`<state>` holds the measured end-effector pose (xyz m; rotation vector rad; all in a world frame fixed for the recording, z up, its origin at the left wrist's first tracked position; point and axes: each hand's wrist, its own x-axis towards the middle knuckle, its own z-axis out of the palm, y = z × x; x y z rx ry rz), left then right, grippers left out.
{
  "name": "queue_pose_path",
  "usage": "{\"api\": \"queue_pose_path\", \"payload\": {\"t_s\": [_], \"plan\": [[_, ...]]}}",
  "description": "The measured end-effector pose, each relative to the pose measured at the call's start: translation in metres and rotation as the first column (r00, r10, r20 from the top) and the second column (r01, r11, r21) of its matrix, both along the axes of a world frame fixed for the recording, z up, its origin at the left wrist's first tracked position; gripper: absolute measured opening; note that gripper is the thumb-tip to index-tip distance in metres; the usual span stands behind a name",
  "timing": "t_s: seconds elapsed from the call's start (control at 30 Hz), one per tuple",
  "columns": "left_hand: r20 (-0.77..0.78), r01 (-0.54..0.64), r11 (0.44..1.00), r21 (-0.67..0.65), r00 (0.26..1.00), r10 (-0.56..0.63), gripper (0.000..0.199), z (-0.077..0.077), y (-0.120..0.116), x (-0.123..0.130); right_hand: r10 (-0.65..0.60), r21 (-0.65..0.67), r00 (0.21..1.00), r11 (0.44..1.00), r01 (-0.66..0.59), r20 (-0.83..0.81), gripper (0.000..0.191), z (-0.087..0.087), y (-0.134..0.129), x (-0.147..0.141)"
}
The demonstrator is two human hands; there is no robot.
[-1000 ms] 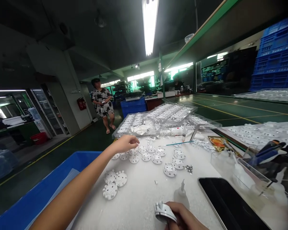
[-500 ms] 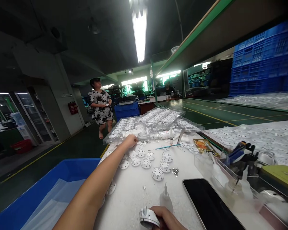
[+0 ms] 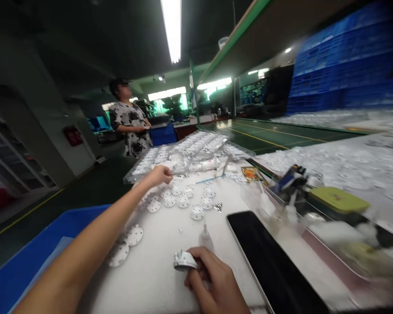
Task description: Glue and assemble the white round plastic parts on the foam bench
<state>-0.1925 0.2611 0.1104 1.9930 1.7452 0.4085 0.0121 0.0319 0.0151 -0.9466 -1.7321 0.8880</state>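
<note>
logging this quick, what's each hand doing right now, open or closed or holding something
Left hand: curled; whether it holds anything cannot be told.
Right hand: closed, holding a white round piece.

Right fingers (image 3: 201, 254) holding white part (image 3: 185, 261), left fingers (image 3: 167, 173) near white discs (image 3: 183, 201), black phone (image 3: 271, 261)

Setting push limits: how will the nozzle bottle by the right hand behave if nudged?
The nozzle bottle may tip: it stands upright, narrowing at the top. Probably light: it looks small beside the right hand. Likely squeezable, given its pale, plastic-looking body.
</note>
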Motion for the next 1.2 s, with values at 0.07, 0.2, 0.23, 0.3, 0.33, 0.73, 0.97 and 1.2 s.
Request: {"api": "queue_pose_path", "payload": {"t_s": [0.07, 0.2, 0.23, 0.3, 0.33, 0.73, 0.97, 1.2], "plan": [[0.066, 0.039, 0.999, -0.027, 0.997, -0.038, 0.026, 0.004, -0.011, -0.003, -0.004, -0.029, 1.000, 1.000, 0.005, 0.011, 0.021, 0.008, -0.002, 0.003], [0.205, 0.109, 0.992, -0.066, 0.974, -0.093, 0.032, 0.014, -0.042, -0.006, -0.032, -0.057, 0.999, 0.998, 0.034, 0.028, 0.019, 0.015, -0.006, 0.002], [0.233, 0.123, 0.990, -0.072, 0.967, -0.103, 0.034, 0.017, -0.052, -0.006, -0.038, -0.045, 0.999, 0.998, 0.039, 0.027, 0.019, 0.015, -0.007, 0.001], [0.292, 0.160, 0.983, -0.086, 0.948, -0.128, 0.034, 0.023, -0.073, -0.005, -0.055, -0.001, 0.998, 0.998, 0.055, 0.018, 0.018, 0.014, -0.008, 0.001], [0.337, 0.186, 0.978, -0.093, 0.930, -0.145, 0.032, 0.026, -0.084, -0.005, -0.070, 0.031, 0.997, 0.997, 0.070, 0.008, 0.018, 0.012, -0.009, 0.001], [0.716, 0.566, 0.757, -0.327, 0.671, -0.193, 0.015, 0.017, -0.154, 0.001, -0.310, 0.328, 0.950, 0.900, 0.286, 0.024, 0.026, -0.010, -0.014, -0.003], [0.634, 0.579, 0.786, -0.216, 0.695, -0.338, 0.014, 0.004, -0.158, 0.012, -0.332, 0.261, 0.943, 0.912, 0.316, 0.022, 0.024, -0.006, -0.014, -0.005], [0.416, 0.630, 0.775, -0.043, 0.717, -0.560, 0.011, 0.006, -0.161, 0.016, -0.353, 0.173, 0.932, 0.926, 0.335, 0.084, 0.020, 0.003, -0.019, -0.007]]}}
